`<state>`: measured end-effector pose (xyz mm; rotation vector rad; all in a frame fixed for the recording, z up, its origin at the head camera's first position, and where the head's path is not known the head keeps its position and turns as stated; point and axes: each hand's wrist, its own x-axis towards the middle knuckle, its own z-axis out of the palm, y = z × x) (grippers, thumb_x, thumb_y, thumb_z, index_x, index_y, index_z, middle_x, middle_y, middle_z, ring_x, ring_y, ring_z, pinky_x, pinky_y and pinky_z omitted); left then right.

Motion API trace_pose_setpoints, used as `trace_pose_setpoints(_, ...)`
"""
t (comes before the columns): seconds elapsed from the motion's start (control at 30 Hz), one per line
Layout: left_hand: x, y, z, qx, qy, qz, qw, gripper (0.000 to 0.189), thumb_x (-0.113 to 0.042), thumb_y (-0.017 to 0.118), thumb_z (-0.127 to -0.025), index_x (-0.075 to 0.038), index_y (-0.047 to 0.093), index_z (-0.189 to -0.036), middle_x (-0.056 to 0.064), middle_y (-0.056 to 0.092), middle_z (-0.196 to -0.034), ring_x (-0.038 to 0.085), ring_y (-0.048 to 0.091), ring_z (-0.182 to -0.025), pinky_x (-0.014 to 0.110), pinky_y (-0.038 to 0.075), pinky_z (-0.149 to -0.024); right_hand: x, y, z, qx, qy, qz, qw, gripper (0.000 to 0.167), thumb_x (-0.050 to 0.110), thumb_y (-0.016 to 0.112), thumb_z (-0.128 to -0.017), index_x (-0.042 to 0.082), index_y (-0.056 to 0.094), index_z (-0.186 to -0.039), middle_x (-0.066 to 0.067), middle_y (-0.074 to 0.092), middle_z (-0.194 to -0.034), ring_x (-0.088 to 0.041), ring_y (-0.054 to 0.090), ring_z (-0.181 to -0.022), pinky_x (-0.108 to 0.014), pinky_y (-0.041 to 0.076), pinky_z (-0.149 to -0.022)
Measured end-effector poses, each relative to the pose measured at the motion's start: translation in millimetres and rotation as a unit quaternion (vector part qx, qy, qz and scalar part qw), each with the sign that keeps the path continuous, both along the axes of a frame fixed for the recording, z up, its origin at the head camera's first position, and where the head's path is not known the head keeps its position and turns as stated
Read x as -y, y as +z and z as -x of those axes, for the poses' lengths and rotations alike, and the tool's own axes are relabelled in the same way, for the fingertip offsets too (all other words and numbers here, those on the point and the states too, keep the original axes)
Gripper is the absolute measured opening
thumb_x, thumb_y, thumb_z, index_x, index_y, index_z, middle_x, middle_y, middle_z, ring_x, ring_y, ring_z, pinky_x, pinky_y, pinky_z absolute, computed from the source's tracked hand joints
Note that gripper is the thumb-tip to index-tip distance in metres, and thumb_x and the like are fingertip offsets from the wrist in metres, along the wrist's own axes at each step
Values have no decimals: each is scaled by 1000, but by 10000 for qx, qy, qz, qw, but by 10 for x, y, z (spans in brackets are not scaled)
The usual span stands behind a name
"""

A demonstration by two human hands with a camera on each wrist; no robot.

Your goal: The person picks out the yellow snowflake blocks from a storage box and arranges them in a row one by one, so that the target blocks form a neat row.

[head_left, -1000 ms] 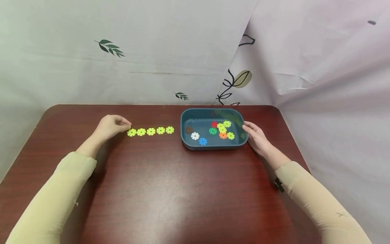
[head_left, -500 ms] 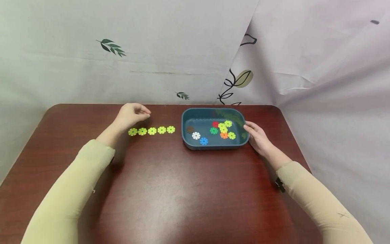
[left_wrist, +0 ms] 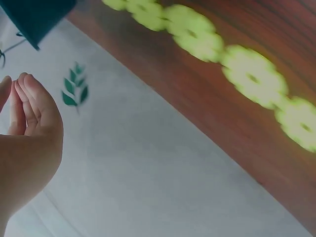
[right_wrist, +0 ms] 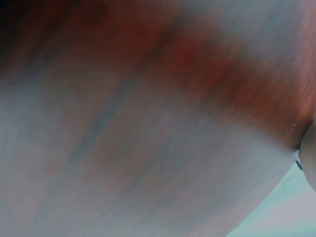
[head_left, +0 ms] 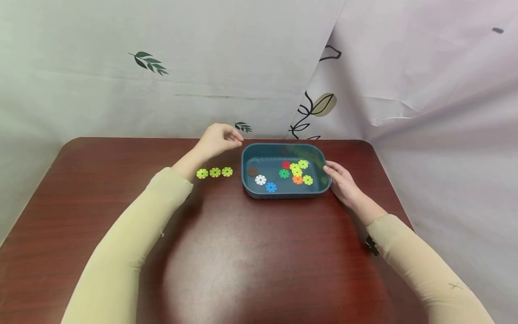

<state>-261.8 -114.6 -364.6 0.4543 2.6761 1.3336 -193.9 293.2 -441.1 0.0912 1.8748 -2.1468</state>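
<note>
My left hand (head_left: 219,139) hangs in the air by the far left corner of a dark blue plastic basin (head_left: 283,195). Its fingers are loosely bent, with nothing seen between them in the left wrist view. My right hand (head_left: 343,183) grips the basin's right end, thumb at the rim and the other fingers mostly hidden outside. Left of the basin, several yellow-green snowflake building discs (head_left: 215,172) lie in a row on the table; my left forearm hides the row's left part in the head view. The left wrist view shows more of these yellow discs (left_wrist: 254,78).
Inside the basin lie a white disc (head_left: 261,180), a blue disc (head_left: 270,187), a brown disc (head_left: 252,172), a green disc (head_left: 284,173), a red disc (head_left: 286,165), an orange disc (head_left: 297,180) and several yellow ones. A pale curtain (head_left: 182,67) hangs behind the table (head_left: 226,252).
From the left end of the disc row, my left hand has lifted and moved right to the basin's far left corner. My right hand stays on the basin.
</note>
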Motion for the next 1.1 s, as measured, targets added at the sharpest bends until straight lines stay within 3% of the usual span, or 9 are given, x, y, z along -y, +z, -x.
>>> trace_pose_setpoints(0.27, -451, -25, 60, -116, -420, 17, 9990, 15, -7, 76, -96, 1, 79, -109, 17, 79, -104, 29, 75, -96, 34, 60, -88, -22, -8, 0, -24, -33, 69, 10000, 30, 16, 53, -112, 3, 50, -139, 8, 70, -119, -4, 67, -107, -16, 56, -92)
trace_pose_setpoints(0.67, -1056, -187, 49, 186, -774, -29, 9968, 11, -7, 76, -97, -1, 79, -106, 15, 79, -106, 25, 75, -98, 32, 62, -87, -23, -23, -20, -7, -43, -51, 10000, 35, 18, 53, -112, 2, 47, -142, 8, 69, -119, -3, 67, -106, -16, 56, -92)
trace_pose_setpoints(1.1, -1390, -317, 26, 328, -976, -15, 9947, 12, -4, 75, -97, 1, 79, -106, 15, 79, -104, 25, 74, -97, 33, 61, -89, -15, -12, -8, -36, -64, -39, 10000, 28, 18, 53, -112, 5, 51, -137, 7, 68, -119, -4, 67, -106, -16, 56, -92)
